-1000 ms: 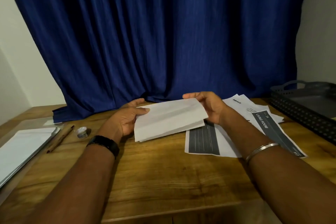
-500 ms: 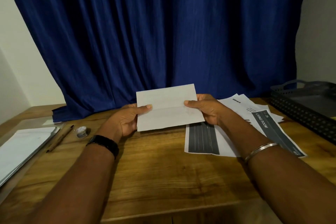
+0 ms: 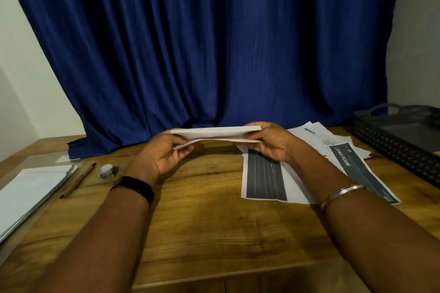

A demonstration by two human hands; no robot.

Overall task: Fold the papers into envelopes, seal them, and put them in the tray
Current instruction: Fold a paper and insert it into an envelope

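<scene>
White folded paper [image 3: 215, 134], creased flat, hangs edge-on above the grained wooden table [image 3: 214, 221], pinched at its ends by the left hand [image 3: 166, 154] and right hand [image 3: 269, 143]; perforated dark plastic tray [image 3: 390, 140] sits far right.

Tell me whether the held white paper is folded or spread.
Folded: the white paper shows stacked layers edge-on, a lower flap gaping loose, gripped by left hand and right hand.

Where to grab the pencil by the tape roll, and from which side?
Probably mid-shaft, pinched from above with fingers across it. The pencil lies flat and diagonal on the table; the paper stack crowds its near end, so come from the tape roll side. Left hand is nearer but grips the folded paper.
</scene>
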